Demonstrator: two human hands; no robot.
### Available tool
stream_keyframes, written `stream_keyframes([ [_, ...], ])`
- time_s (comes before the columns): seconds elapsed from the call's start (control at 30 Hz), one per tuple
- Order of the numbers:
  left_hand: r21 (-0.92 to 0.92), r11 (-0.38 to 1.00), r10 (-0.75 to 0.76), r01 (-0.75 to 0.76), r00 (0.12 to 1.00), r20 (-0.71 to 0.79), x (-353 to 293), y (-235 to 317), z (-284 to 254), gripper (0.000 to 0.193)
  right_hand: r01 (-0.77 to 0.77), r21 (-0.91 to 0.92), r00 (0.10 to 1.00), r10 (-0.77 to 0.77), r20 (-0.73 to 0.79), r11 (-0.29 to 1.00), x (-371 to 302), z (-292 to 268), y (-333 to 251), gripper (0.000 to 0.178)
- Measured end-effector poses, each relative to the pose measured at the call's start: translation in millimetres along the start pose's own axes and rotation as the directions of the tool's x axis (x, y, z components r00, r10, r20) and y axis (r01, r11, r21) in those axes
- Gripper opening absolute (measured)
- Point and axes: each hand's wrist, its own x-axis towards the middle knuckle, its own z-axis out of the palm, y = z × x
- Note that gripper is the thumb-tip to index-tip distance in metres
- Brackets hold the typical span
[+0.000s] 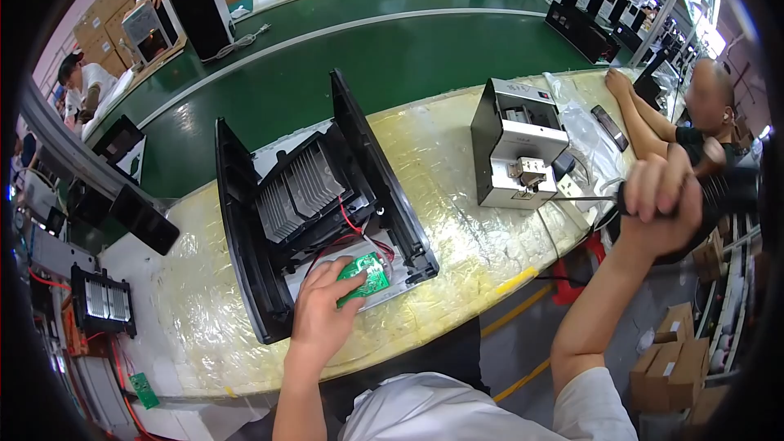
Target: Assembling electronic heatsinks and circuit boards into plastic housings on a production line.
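An open black appliance housing (pixel 245 229) lies on the plastic-covered bench (pixel 457 237), with a grey finned heatsink (pixel 298 192) and red wires inside. My left hand (pixel 322 310) presses a small green circuit board (pixel 367 276) onto the housing's white base near its front edge. Off to the right, my right hand (pixel 661 200) is raised and closed around the black handle of an electric screwdriver (pixel 719 192); its thin bit (pixel 584 198) points left toward a white box-shaped screw feeder (pixel 518 147).
A green conveyor belt (pixel 392 57) runs behind the bench, carrying black panels (pixel 200 12). Another person (pixel 702 114) leans on the bench at the right. A spare heatsink (pixel 102 300) and a green board (pixel 145 390) lie at the left; cardboard boxes (pixel 674 355) stand on the floor at the right.
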Motion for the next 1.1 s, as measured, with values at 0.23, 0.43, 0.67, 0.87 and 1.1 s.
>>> stream_keyframes([
  [0.23, 0.006, 1.000, -0.025, 0.025, 1.000, 0.007, 0, -1, -1, 0.038, -0.054, -0.401, 0.983, -0.021, -0.180, 0.915, 23, 18, 35, 0.017],
  [0.43, -0.024, 0.997, -0.078, 0.079, 0.997, 0.029, -2, -9, -3, 0.040, -0.071, -0.416, 0.989, 0.009, -0.149, 0.907, 21, 9, 75, 0.077],
  [0.67, -0.029, 0.995, -0.096, 0.097, 0.995, 0.028, 2, -1, 4, 0.041, -0.180, -0.276, 0.976, 0.136, -0.170, 0.944, 23, -8, 82, 0.076],
  [0.87, -0.013, 1.000, -0.014, 0.013, 1.000, -0.011, 8, 15, 16, 0.040, -0.154, -0.283, 0.971, 0.091, -0.222, 0.947, 16, 9, 39, 0.022],
  [1.1, 0.000, 1.000, -0.004, 0.004, 0.998, -0.062, 18, 53, 33, 0.032, -0.059, 0.070, 0.995, 0.053, 0.080, 0.996, 28, 94, -13, 0.026],
])
